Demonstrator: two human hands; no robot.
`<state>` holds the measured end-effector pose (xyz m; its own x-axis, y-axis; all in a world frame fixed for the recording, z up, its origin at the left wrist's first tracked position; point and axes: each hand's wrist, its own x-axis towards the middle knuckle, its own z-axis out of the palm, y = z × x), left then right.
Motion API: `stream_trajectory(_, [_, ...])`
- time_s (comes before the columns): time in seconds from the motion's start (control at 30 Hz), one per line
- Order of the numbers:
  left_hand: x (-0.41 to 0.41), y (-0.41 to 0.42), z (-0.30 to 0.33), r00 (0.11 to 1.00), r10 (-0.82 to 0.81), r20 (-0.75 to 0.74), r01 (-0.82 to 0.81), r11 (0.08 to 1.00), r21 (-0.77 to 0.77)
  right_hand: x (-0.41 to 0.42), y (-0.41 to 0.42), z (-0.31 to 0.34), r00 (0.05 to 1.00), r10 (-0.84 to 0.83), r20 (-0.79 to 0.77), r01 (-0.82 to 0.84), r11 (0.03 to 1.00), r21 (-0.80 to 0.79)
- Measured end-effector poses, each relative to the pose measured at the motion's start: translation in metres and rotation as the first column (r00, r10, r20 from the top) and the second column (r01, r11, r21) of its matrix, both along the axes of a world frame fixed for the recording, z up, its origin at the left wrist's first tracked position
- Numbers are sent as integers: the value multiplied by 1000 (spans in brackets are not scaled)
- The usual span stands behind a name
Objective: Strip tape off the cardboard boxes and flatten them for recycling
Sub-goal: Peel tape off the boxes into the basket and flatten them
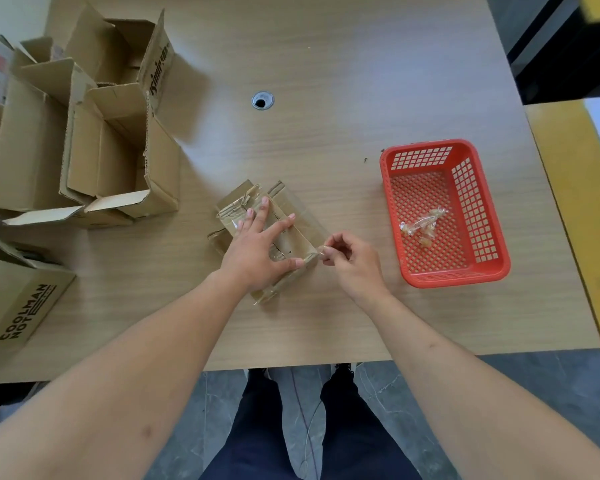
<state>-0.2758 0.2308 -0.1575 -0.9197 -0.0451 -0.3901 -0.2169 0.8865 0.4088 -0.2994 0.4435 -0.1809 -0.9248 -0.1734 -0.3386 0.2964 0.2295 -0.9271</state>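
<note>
A small brown cardboard box (300,233) lies in the middle of the wooden table (326,81), with torn clear tape on its far flaps. My left hand (257,247) presses flat on top of it, fingers spread. My right hand (350,258) is at the box's right corner, thumb and fingertips pinched on a strip of clear tape (323,249) at that edge.
A red plastic basket (496,268) with crumpled tape scraps (421,225) stands to the right. Several open cardboard boxes (115,157) crowd the table's left side, and one printed box (18,306) sits at the near left. A cable hole (263,100) is in the tabletop.
</note>
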Motion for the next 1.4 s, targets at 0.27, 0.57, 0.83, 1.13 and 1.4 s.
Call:
stream_trajectory(0.27, [4,28,-2,970,244,-2,-244,969,-40,9,-12,16,968,-157,196,202,950,-236])
stream_trajectory(0.57, [-1,18,10,979,153,135,-148,988,-46,-7,-19,19,980,-151,129,159,986,-52])
stream_trajectory(0.83, [0,20,14,969,127,213,-91,981,-171,2,-20,6,922,265,-281,-135,902,410])
stream_trajectory(1.13, [5,22,5,965,148,216,-113,980,-164,-4,-20,46,921,386,-41,-250,670,699])
stream_trajectory(1.4, [3,25,6,965,160,210,-129,980,-153,-6,-9,45,934,354,-46,-293,833,469])
